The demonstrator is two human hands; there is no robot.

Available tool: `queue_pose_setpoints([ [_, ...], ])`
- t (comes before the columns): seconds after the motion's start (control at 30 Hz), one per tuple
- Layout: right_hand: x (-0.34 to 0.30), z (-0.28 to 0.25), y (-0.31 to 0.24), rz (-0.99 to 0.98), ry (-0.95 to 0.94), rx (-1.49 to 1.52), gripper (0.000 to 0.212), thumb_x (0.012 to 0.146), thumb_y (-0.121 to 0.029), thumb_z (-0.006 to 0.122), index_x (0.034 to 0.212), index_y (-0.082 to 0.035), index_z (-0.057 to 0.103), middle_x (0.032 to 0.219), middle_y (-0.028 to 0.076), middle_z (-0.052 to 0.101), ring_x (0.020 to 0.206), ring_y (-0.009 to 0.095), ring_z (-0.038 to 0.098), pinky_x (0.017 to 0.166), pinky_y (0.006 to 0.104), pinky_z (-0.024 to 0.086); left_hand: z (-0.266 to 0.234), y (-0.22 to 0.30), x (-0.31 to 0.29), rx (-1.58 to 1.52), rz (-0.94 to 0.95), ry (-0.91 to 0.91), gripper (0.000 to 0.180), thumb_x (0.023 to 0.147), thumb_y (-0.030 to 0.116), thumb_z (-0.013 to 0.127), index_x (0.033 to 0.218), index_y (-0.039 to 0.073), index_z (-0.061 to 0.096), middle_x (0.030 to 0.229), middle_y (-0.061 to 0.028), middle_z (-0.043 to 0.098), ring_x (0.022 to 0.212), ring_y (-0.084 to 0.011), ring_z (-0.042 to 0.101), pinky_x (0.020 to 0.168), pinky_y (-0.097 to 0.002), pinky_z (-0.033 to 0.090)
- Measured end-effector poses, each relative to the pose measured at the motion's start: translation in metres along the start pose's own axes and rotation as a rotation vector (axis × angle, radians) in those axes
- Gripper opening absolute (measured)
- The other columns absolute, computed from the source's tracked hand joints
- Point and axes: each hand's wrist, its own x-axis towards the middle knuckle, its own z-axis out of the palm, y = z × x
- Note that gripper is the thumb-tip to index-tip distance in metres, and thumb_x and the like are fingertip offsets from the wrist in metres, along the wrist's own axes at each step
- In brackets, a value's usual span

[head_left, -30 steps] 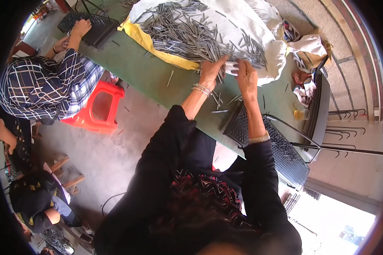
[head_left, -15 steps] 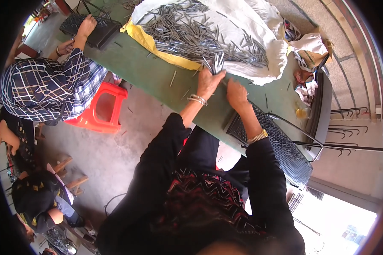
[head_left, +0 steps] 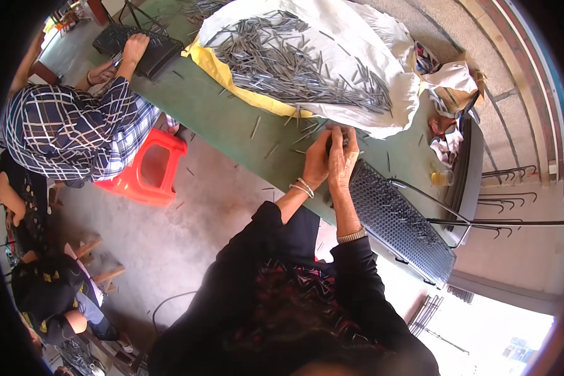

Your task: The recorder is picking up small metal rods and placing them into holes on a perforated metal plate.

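where the black sleeves (head_left: 351, 254) end, i see both bare forearms reaching forward past the table's edge, angled in toward each other until the hands meet. my left hand (head_left: 316, 161) is curled, thumb side inward, and my right hand (head_left: 343, 158) comes in against it with its back turned up and its fingers bent over. the grip is narrow: both hands are closed round a bundle (head_left: 330, 145) of dark strips, low over the table, though the fingers cover most of it and i cannot tell how many strips are inside.

i judge the step to be gathering and evening up a handful. the next move, as i read it, calls for a firm hold with the ends level, so nothing slips out sideways.

just right of the right forearm lies a black rack (head_left: 401, 216), its face full of holes. past the hands, a few loose strips (head_left: 304, 133) lie on the green table (head_left: 232, 119), and just beyond them the grey pile (head_left: 282, 66) spreads over a white sack (head_left: 404, 94). a cup (head_left: 442, 178) of yellow liquid stands off to the right. farther left are a red stool (head_left: 176, 166) and a co-worker (head_left: 75, 131) in plaid, one hand at another rack (head_left: 161, 59).
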Motion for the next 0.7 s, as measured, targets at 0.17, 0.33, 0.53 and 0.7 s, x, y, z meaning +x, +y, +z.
queue_pose_setpoints([
  [0.17, -0.008, 0.001, 0.007, -0.041, 0.073, 0.107, 0.021, 0.097, -0.02, 0.054, 0.094, 0.0, 0.062, 0.079, 0.001, 0.059, 0.071, 0.008, 0.05, 0.068, 0.0246, 0.043, 0.003, -0.004, -0.011, -0.003, -0.076, -0.019, 0.037, 0.082, 0.017, 0.069, 0.112, 0.008, 0.051, 0.091, -0.0193, 0.065, 0.087, -0.0376, 0.064, 0.071, -0.0402, 0.052],
  [0.33, -0.018, 0.0, -0.011, -0.089, 0.075, 0.006, 0.03, 0.1, -0.026, 0.048, 0.093, -0.001, 0.064, 0.076, 0.0, 0.059, 0.07, 0.007, 0.049, 0.067, 0.0245, 0.042, 0.001, -0.006, -0.013, 0.059, -0.19, -0.105, 0.037, 0.083, 0.021, 0.067, 0.112, 0.004, 0.051, 0.098, -0.0169, 0.068, 0.095, -0.0342, 0.066, 0.078, -0.0383, 0.051],
  [0.53, -0.021, -0.007, 0.001, -0.063, 0.047, 0.046, 0.039, 0.102, -0.033, 0.043, 0.097, 0.0, 0.063, 0.083, 0.004, 0.065, 0.074, 0.011, 0.055, 0.072, 0.027, 0.045, -0.008, -0.003, -0.014, 0.051, -0.202, -0.192, 0.038, 0.084, 0.02, 0.067, 0.114, 0.002, 0.054, 0.102, -0.0191, 0.067, 0.1, -0.0348, 0.064, 0.082, -0.0375, 0.051],
  [0.7, -0.018, -0.013, 0.002, -0.113, -0.007, -0.113, 0.045, 0.103, -0.037, 0.039, 0.099, 0.002, 0.062, 0.091, 0.009, 0.068, 0.083, 0.016, 0.059, 0.079, 0.0314, 0.047, -0.012, -0.007, -0.013, 0.091, -0.179, -0.241, 0.037, 0.083, 0.02, 0.068, 0.113, 0.002, 0.055, 0.098, -0.0192, 0.068, 0.096, -0.0337, 0.066, 0.079, -0.0364, 0.051],
])
